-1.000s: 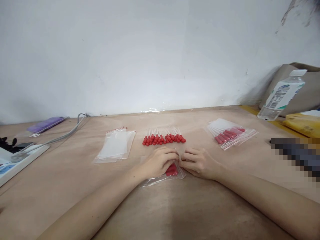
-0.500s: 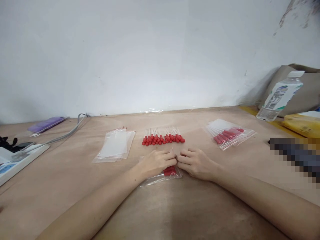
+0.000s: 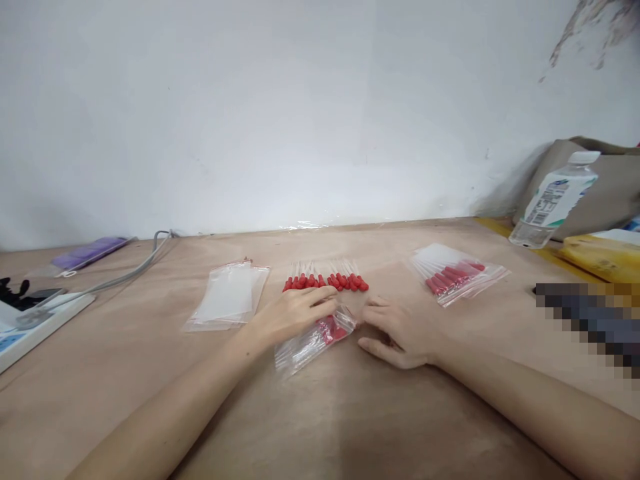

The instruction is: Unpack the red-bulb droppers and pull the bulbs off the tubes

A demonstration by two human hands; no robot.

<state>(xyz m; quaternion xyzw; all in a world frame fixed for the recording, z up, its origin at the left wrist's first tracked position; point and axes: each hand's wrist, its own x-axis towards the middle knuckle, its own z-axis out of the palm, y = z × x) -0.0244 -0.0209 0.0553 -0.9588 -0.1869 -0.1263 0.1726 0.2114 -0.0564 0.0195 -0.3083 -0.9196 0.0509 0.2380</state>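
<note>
Tabletop (image 3: 400,420) is pale brown with a dull sheen. On it, right side: pile of filled bags (image 3: 493,280), clear, fanned out, red ends showing through, pale shafts pointing up-left. Left side: stack of flat clear bags (image 3: 230,290), whitish, overlapping, thin red line along the edges. Center, near the person: the bag in work (image 3: 300,350), lying on the tabletop at a slant between the two hands, nearer the left. Film is clear, glossy, wrinkled, with bright glare streaks; pale lines run down its left end. Bundled red ends (image 3: 333,331) sit inside toward the right end, side by side, partly washed out by reflections. Can't make out if the mouth is sealed. Right hand (image 3: 397,333): slightly blurred, fingers curled, thumb spread away from them, nothing visible in the gap, just beside the bag's right edge. Left hand (image 3: 295,310): fingers close together, laid over the bag's far edge; thumb hidden, can't tell if it's pinching. Just beyond that hand: row of red-tipped sticks (image 3: 350,280), thin pale shafts toward the wall, rounded glossy tips facing the person, partly covered by the hand.
</note>
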